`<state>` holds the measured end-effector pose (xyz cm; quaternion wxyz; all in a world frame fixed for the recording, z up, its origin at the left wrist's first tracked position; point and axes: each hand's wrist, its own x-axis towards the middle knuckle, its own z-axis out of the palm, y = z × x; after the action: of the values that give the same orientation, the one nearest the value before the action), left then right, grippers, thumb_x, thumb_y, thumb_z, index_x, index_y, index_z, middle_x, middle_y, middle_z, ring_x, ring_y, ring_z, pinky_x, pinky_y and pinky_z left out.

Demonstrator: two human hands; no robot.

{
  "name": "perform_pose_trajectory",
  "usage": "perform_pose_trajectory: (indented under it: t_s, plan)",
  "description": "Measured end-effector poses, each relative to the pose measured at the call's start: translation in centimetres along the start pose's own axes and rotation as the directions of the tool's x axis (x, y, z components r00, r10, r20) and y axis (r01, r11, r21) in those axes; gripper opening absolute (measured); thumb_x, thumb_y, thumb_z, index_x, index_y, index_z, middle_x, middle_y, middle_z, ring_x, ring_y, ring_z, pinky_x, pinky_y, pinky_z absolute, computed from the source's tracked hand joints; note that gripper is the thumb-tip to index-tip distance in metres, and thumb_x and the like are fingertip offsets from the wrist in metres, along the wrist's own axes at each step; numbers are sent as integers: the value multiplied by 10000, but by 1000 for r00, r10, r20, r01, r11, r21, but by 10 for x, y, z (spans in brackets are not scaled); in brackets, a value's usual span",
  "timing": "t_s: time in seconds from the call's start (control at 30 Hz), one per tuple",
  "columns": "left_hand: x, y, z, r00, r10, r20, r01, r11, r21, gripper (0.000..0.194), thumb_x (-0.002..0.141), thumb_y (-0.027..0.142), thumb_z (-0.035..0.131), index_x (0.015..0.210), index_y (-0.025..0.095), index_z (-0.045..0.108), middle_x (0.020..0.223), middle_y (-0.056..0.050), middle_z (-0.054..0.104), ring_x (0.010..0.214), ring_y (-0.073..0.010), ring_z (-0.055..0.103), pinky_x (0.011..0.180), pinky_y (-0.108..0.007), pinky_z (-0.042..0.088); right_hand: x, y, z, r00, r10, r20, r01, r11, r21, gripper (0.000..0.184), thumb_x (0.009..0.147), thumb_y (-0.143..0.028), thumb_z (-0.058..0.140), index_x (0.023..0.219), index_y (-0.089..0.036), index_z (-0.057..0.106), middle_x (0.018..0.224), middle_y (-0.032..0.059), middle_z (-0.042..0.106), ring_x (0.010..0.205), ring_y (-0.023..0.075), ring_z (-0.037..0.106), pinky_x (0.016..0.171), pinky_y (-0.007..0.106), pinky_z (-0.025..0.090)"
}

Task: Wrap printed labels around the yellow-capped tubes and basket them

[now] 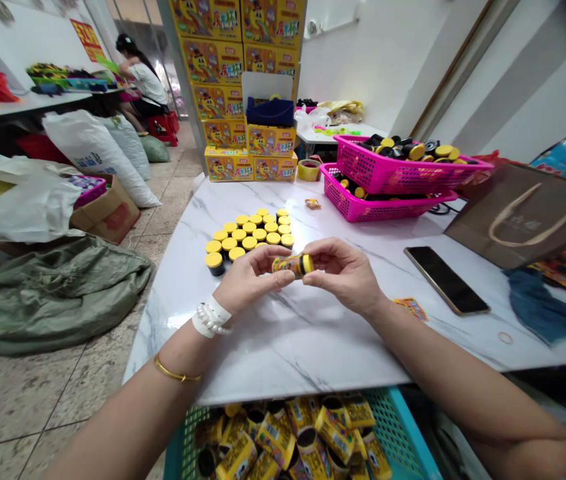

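Above the white table, a small yellow printed cup (287, 265) lies on its side between my two hands. My left hand (250, 277) is closed round the printed body, thumb along its near side. At the other end, my right hand (345, 275) pinches the black-and-yellow cap (307, 264) between thumb and fingers. Just beyond my left hand, several black pieces with yellow tops (249, 227) stand upright in close rows. Below the table's front edge, a teal basket (403, 433) holds many yellow printed cups (276, 440) lying loosely, some showing dark open ends.
Two stacked pink baskets (393, 175) hold black and yellow pieces. A phone (445, 280), paper bag (527, 213), blue cloth (545, 303) and orange card (411, 308) lie right. Tape (309, 171) sits by stacked yellow boxes (225, 163). A person (143, 83) sits far left.
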<state>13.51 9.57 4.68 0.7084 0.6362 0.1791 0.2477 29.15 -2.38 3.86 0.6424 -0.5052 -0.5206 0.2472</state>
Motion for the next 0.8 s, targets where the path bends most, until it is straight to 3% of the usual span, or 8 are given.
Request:
perform_pose_trajectory:
  t_s: [0.17, 0.27, 0.33, 0.43, 0.53, 0.63, 0.7, 0.8]
  plan:
    - [2, -6, -2, 995, -66, 78, 67, 998, -13, 300, 656, 260, 876, 904, 124, 776, 842, -84, 729, 735, -139, 648, 698, -232, 508, -2, 6, 1, 989, -83, 126, 113, 960, -255, 288, 749, -326, 812, 995, -237, 692, 963, 20, 600, 725, 120, 593, 635, 278, 543]
    - [2, -8, -4, 967, -208, 145, 231, 958, -171, 427, 705, 386, 847, 1034, 134, 742, 807, -86, 709, 640, -142, 649, 603, -239, 507, 0, 10, -3, 987, -119, 107, 146, 943, -299, 277, 770, -311, 794, 1016, -234, 692, 993, 29, 607, 710, 112, 604, 636, 279, 556]
    - [2, -8, -5, 941, -291, 173, 325, 920, -218, 421, 736, 441, 815, 1014, 139, 721, 746, -75, 686, 577, -143, 639, 529, -228, 486, 1, 12, -6, 984, -141, 108, 168, 935, -312, 289, 772, -306, 792, 1036, -235, 699, 1006, 37, 622, 739, 124, 628, 667, 293, 580]
    - [2, -9, -4, 952, -283, 117, 303, 930, -208, 338, 739, 409, 819, 891, 129, 708, 670, -47, 652, 518, -108, 589, 481, -192, 441, 0, 13, -9, 985, -134, 109, 160, 943, -290, 309, 756, -308, 807, 1043, -229, 725, 1018, 53, 651, 814, 159, 668, 722, 330, 616]
    - [0, -9, 3, 994, -108, 28, 111, 989, -98, 292, 751, 309, 814, 975, 140, 732, 662, -24, 651, 533, -100, 567, 531, -200, 458, -5, 12, -2, 999, -38, -18, 34, 980, -197, 286, 733, -329, 825, 982, -207, 755, 936, 55, 696, 797, 176, 693, 723, 354, 627]
    - [-6, -5, 10, 997, 70, -28, -67, 994, 91, 268, 751, 180, 790, 1016, 162, 760, 829, -63, 712, 682, -127, 624, 654, -213, 499, -9, 10, 7, 970, 230, -85, -224, 972, 72, 310, 697, -385, 849, 906, -175, 759, 794, 40, 733, 686, 170, 712, 696, 366, 637]
    - [-10, 0, 13, 992, 111, -62, -99, 979, 179, 281, 706, 115, 803, 978, 185, 783, 959, -87, 727, 830, -149, 640, 733, -201, 500, -8, 10, 10, 911, 412, -22, -392, 881, 265, 351, 654, -418, 872, 859, -158, 754, 747, 38, 748, 652, 163, 719, 693, 354, 645]
    - [-13, 5, 14, 990, 126, -64, -103, 955, 279, 316, 648, 87, 832, 938, 206, 794, 941, -82, 721, 899, -164, 623, 757, -187, 490, -4, 12, 8, 819, 561, 118, -557, 729, 398, 398, 578, -444, 909, 750, -132, 731, 697, 44, 746, 616, 137, 709, 640, 283, 636]
